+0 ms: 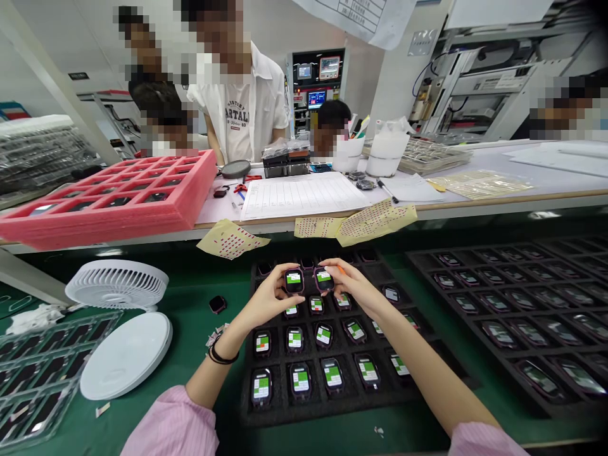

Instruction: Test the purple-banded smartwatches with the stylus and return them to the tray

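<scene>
Between the thumb and fingers of my left hand (274, 292) is a smartwatch body (294, 280) without straps, its lit screen showing green and white. My right hand (350, 284) grips a second watch body (323, 278) with a similar screen, level with the first and a small gap away. Something orange shows by the right fingers; I cannot make out what it is. Both hands are over a black foam tray (280, 408), whose pockets hold several watch bodies with lit green and white screens. My forearms hide part of the tray.
Another black tray (479, 354) of watches lies at right. At left are a white fan (126, 354), a clear plastic tray (35, 386) and a loose watch (217, 304). Yellow sticker sheets (375, 221) hang from the shelf edge, near a pink foam tray (185, 202). People are beyond it.
</scene>
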A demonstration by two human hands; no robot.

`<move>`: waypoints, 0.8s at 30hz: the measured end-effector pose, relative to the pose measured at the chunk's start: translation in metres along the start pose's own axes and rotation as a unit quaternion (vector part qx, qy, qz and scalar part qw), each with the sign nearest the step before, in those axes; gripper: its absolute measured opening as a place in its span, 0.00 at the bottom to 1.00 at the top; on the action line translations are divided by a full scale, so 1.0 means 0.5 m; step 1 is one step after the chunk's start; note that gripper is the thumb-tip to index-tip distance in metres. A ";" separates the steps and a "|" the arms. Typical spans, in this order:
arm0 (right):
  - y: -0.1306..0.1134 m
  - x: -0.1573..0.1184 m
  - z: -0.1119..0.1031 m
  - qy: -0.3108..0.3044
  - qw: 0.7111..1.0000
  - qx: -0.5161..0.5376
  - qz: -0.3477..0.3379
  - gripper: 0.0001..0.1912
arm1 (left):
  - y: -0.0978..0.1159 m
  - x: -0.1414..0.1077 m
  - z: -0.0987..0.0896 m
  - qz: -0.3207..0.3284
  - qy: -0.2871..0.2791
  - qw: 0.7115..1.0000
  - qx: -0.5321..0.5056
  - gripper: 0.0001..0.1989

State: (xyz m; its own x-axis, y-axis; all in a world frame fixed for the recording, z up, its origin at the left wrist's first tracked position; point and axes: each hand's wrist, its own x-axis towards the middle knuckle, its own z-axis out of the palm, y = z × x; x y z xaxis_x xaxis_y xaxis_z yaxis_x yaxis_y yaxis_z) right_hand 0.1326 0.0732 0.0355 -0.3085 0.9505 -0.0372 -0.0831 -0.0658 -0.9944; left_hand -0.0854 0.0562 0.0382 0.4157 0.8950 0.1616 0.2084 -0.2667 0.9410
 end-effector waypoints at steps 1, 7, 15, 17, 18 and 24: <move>0.001 -0.001 0.003 -0.002 1.000 0.000 0.005 0.17 | 0.000 -0.002 0.004 0.013 -0.003 1.000 0.019 0.29; 0.023 -0.011 0.026 -0.036 0.999 -0.013 -0.003 0.20 | -0.003 -0.005 0.033 0.162 0.043 0.961 0.218 0.25; 0.034 -0.031 0.040 -0.044 0.995 -0.091 -0.011 0.32 | -0.025 0.000 0.033 0.195 0.057 0.910 0.362 0.24; 0.028 -0.031 0.040 -0.046 0.996 -0.072 -0.010 0.34 | -0.020 0.000 0.031 0.216 0.076 0.908 0.350 0.23; 0.023 -0.031 0.040 -0.051 0.997 -0.056 -0.009 0.34 | -0.016 0.000 0.031 0.227 0.086 0.910 0.337 0.23; -0.001 -0.029 0.036 -0.128 0.990 0.033 0.040 0.25 | 0.006 -0.002 0.031 0.286 0.093 0.914 0.271 0.23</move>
State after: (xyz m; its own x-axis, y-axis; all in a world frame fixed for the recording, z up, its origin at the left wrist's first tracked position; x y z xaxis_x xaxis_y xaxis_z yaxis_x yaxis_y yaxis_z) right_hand 0.1199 0.0540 0.0385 -0.5455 0.8342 -0.0807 -0.1087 -0.1659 -0.9801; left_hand -0.0713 0.0491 0.0360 0.4461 0.5848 0.6775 0.4331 -0.8035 0.4084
